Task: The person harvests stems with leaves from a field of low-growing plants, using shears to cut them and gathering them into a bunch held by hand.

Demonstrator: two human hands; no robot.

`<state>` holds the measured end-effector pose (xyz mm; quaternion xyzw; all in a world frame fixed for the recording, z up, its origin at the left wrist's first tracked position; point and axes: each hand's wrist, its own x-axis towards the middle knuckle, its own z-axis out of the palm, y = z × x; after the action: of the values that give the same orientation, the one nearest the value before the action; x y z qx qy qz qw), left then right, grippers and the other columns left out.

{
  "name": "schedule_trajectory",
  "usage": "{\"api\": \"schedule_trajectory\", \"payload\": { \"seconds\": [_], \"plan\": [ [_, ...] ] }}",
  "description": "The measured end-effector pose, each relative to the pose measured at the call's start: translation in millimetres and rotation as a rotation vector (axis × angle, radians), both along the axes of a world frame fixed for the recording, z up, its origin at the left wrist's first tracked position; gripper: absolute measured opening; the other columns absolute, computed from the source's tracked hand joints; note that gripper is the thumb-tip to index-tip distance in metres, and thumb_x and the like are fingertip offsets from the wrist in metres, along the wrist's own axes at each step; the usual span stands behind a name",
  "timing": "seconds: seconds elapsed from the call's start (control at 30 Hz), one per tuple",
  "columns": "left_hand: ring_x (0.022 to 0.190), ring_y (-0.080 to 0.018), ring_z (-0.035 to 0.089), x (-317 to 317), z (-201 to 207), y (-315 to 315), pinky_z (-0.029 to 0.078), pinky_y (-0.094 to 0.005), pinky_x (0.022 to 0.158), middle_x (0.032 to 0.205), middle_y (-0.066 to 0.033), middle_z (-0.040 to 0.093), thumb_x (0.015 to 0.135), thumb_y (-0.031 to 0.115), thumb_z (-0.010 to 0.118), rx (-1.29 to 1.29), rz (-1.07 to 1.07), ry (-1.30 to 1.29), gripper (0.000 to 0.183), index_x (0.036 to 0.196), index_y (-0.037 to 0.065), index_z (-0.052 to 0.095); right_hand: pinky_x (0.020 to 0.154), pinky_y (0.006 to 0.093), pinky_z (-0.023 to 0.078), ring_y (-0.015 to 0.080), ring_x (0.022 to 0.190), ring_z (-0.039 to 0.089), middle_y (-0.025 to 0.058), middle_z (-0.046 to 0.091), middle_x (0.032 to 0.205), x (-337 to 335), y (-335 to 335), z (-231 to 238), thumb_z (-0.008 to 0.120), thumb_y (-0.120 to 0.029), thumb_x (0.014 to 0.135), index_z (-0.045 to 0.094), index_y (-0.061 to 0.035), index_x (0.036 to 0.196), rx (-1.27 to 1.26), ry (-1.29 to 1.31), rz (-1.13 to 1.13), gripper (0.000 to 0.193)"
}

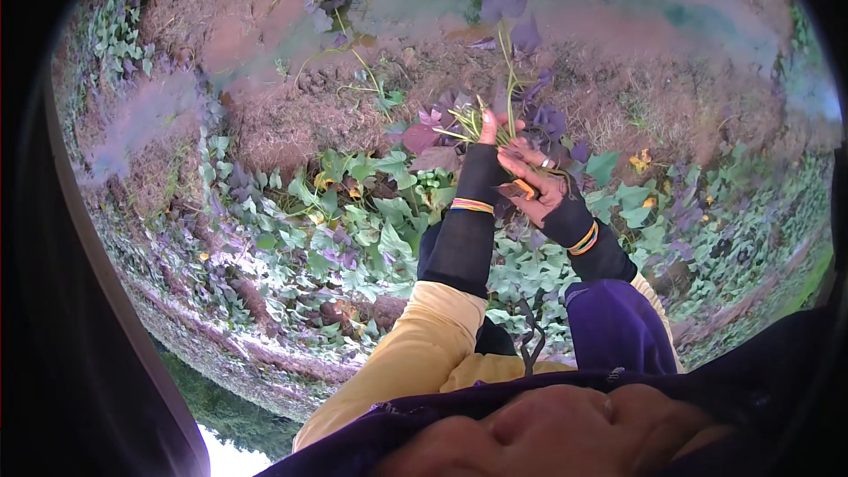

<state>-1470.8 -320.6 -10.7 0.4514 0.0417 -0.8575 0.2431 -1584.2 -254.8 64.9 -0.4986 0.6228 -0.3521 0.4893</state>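
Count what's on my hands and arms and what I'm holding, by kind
Hands: 2, left hand and right hand
Black arm sleeves: 2
Striped wristbands: 2
Ring: 1
Bunch of vine cuttings: 1
Total: 8

Black arm sleeves (striped cuffs) — yellow shirt

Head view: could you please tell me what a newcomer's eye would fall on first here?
First, the two hands just above centre: the left hand grips a bunch of green stems with purple leaves, and the right hand meets it from the right, both in black sleeves with coloured wristbands. Around and below them spreads a bed of green vines, with bare reddish soil beyond it toward the top.
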Motion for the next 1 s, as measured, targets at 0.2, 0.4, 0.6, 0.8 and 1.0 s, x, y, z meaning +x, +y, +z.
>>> {"api": "schedule_trajectory", "payload": {
  "seconds": [0.2,0.4,0.6,0.8,1.0],
  "plan": [
    [0.085,-0.019,0.058,-6.4,-3.6,-6.9,0.051,-0.0315,0.072,0.103,-0.0056,0.06,0.087,0.013,0.056,-0.046,-0.025,-0.005,0.04,0.125,0.007,0.048,0.104,0.034,0.037,0.0241,0.124,0.047,0.0089,0.044,0.14,-32.2,-31.1,10.8,0.066,-0.002,0.076,0.058,-0.0103,0.125,-0.012,-0.193,0.42,0.05],
    [0.078,-0.0168,0.059,1.6,-15.9,-1.3,0.049,-0.0285,0.07,0.099,-0.0095,0.063,0.082,0.0,0.054,0.035,0.1,-0.127,0.042,0.124,0.002,0.051,0.073,0.0222,0.048,0.0089,0.085,0.061,0.004,0.067,0.096,-103.4,-68.5,-83.0,0.063,-0.001,0.084,0.067,-0.0022,0.098,0.295,-0.352,-0.446,0.015],
    [0.075,-0.0162,0.058,6.3,-14.7,4.0,0.048,-0.0268,0.069,0.096,-0.0097,0.064,0.081,0.0,0.055,-0.118,-0.068,-0.25,0.042,0.123,-0.002,0.052,0.066,0.0411,0.05,0.0324,0.073,0.064,0.0131,0.066,0.076,-63.3,-175.7,-140.4,0.066,-0.046,0.076,0.061,-0.0104,0.092,-0.053,0.895,0.04,0.04],
    [0.074,-0.0124,0.057,6.4,-23.4,8.9,0.046,-0.0243,0.067,0.096,-0.0088,0.066,0.079,0.001,0.056,-0.28,-0.237,-0.422,0.04,0.119,-0.002,0.056,0.068,0.0464,0.049,0.0354,0.077,0.065,0.0152,0.066,0.082,-54.4,-193.0,-157.8,0.064,-0.028,0.077,0.053,-0.0115,0.099,0.174,0.892,0.006,0.03],
    [0.074,-0.0106,0.057,21.9,-26.2,12.3,0.046,-0.0224,0.065,0.094,-0.0076,0.066,0.079,0.002,0.057,-0.294,-0.236,-0.457,0.039,0.117,-0.002,0.058,0.072,0.0407,0.049,0.0333,0.084,0.063,0.0143,0.065,0.088,-144.8,-190.2,-131.1,0.063,-0.029,0.076,0.058,-0.0098,0.102,-0.026,0.807,-0.122,0.033]
  ]
}}
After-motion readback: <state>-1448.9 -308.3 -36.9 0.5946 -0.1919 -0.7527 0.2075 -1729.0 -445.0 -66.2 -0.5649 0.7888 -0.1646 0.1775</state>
